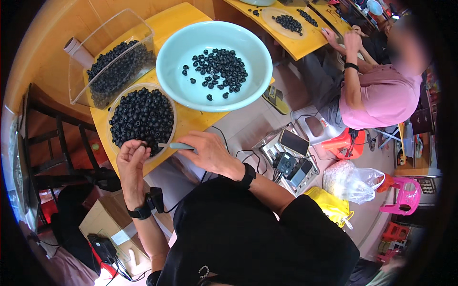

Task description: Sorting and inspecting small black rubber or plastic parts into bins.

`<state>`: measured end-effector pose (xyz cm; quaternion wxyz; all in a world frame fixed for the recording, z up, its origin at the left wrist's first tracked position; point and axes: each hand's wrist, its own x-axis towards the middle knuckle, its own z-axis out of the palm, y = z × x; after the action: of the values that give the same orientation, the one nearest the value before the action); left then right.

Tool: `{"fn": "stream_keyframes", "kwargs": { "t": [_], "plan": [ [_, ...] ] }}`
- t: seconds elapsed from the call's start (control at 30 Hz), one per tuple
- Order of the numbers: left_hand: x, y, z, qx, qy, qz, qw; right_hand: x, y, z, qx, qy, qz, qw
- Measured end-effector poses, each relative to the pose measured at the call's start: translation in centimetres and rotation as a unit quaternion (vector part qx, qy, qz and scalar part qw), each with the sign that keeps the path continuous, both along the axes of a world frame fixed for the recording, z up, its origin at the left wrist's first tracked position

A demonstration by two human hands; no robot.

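My left hand [130,159] is closed in a pinch at the near edge of a round shallow tray [174,112]. At its fingertips is a small dark piece, partly hidden by the fingers. My right hand [212,151] grips a small knife [182,146] with a pale blue handle, its short metal blade pointing left toward the left fingertips. Heaped in the tray are many small round black parts [141,114] with holes in them. Behind it to the right, a light blue basin [169,64] has more black parts scattered in it.
A clear plastic bin [114,26] of black parts stands at the far left of the yellow table [191,12]. At right, a person in a pink shirt [377,97] works at another yellow table [267,38]. A metal rack [305,183] with phones and cables stands near my right arm.
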<state>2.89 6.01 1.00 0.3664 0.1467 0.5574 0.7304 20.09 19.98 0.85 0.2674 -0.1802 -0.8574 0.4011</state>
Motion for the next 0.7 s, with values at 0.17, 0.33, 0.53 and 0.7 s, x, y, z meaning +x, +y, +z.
{"fn": "stream_keyframes", "kwargs": {
  "t": [0.17,0.33,0.53,0.7],
  "plan": [
    [1.9,-1.6,-0.9,0.083,-0.133,-0.027,0.987,-0.9,-1.0,0.7,-0.05,0.046,0.038,0.997],
    [3.2,-1.0,-1.9,0.147,-0.258,-0.064,0.953,-0.7,-0.8,0.6,-0.06,0.073,0.048,0.994],
    [3.7,-0.6,-1.6,0.169,-0.274,-0.068,0.944,0.1,-0.6,1.3,-0.019,0.045,0.022,0.999],
    [3.7,-0.6,-1.9,0.18,-0.272,-0.091,0.941,0.0,-1.7,2.3,-0.012,0.008,0.051,0.999]
  ]
}}
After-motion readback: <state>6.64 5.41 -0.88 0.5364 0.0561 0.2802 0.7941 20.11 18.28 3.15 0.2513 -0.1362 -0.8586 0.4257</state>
